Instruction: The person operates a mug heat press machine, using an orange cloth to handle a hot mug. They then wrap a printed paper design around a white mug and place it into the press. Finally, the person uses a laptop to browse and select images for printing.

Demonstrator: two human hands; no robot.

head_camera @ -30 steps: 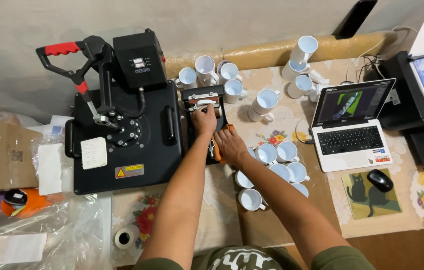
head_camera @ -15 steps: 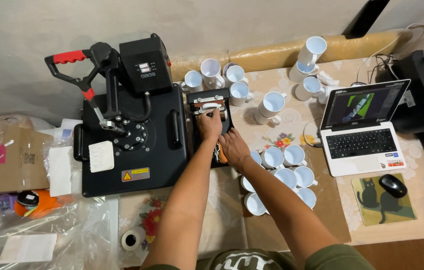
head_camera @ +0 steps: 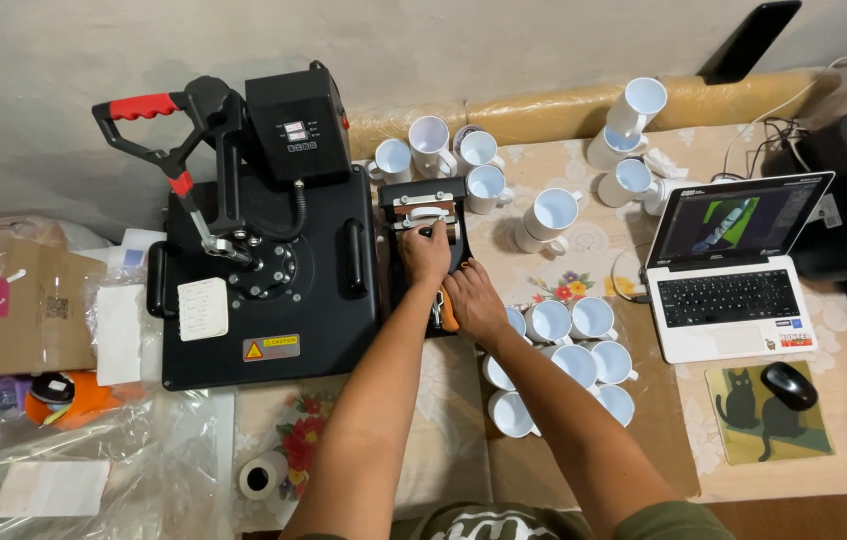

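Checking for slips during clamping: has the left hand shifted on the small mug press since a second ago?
No. The left hand stays on the mug press beside the large heat press; only the camera moved.

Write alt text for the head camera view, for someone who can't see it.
Seen from above, a person's left hand and right hand work on a small black mug press beside a large black heat press with a red-handled lever. White mugs crowd the table, with an open laptop to the right.
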